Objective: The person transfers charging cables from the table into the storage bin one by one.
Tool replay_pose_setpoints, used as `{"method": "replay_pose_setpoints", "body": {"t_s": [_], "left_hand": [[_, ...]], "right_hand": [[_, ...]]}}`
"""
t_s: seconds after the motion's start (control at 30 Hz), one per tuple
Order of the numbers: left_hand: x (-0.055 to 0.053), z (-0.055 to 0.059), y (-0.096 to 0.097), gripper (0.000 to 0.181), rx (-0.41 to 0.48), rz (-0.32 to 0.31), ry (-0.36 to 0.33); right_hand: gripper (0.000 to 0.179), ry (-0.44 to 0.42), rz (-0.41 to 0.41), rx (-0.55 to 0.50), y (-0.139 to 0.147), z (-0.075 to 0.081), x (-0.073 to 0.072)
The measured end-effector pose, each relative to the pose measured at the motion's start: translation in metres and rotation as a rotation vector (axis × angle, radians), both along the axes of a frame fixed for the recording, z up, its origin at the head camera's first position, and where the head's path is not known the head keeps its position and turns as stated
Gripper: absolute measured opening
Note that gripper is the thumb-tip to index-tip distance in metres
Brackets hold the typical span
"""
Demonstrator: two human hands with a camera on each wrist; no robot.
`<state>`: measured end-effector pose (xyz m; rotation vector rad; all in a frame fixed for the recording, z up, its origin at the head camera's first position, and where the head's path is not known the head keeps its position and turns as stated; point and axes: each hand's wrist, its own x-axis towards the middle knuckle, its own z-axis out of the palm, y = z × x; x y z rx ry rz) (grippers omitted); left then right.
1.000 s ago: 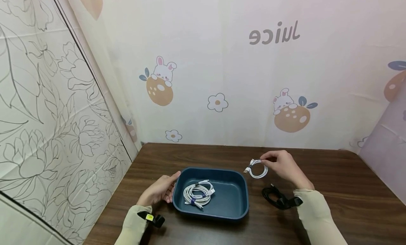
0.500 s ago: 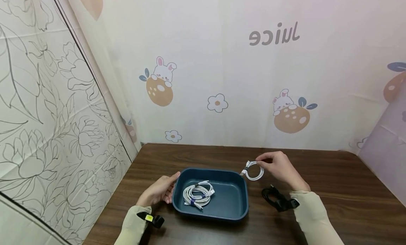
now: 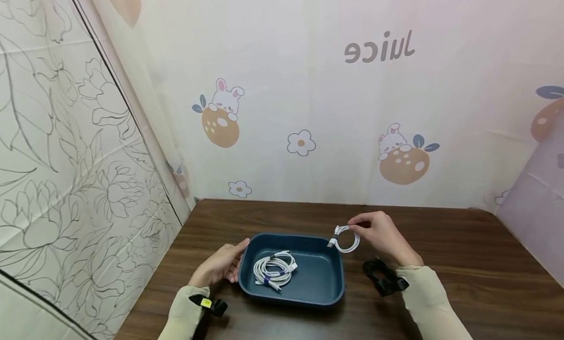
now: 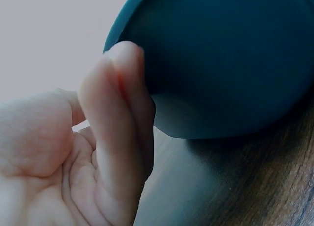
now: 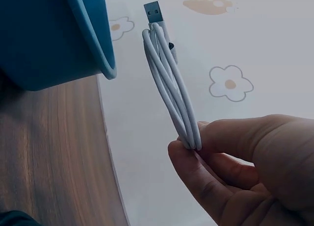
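The right hand point(image 3: 382, 234) pinches a coiled white cable point(image 5: 170, 86) near the far right corner of the box point(image 3: 314, 277), while the left hand point(image 3: 222, 262), thumb and fingers spread, touches its left edge, seemingly to steady it.

2 cream slvs point(image 3: 428, 298), blk cams point(image 3: 218, 308)

On the table point(image 3: 299, 216), a container point(image 3: 315, 279) stood with the cable coils point(image 3: 260, 271) in its left half and your left fingers point(image 4: 120, 123) at its left side. Your right fingers point(image 5: 196, 177) had the looped cable point(image 5: 169, 84) near its far right corner; another cable point(image 3: 373, 267) lay to its right. One cloth point(image 3: 273, 80) hung behind the table, a second cloth point(image 3: 79, 154) to the left.
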<state>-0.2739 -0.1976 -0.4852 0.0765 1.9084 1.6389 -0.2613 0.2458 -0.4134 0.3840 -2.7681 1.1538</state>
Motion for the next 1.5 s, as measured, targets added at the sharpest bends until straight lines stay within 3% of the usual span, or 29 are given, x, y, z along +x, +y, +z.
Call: {"method": "replay_pose_setpoints", "body": {"t_s": [0.73,1.03,1.5], "left_hand": [[-0.001,0.001,-0.001,0.066,0.007,-0.012,-0.002],[0.000,0.002,-0.001,0.065,0.006,-0.013,-0.003],[-0.003,-0.002,0.000,0.063,0.008,-0.011,-0.008]], "right_hand": [[0.009,-0.033,0.008,-0.059,-0.019,0.001,0.005],[0.008,0.009,0.054,-0.047,-0.032,0.001,0.002],[0.009,-0.057,0.119,-0.131,-0.050,-0.006,-0.006]]}}
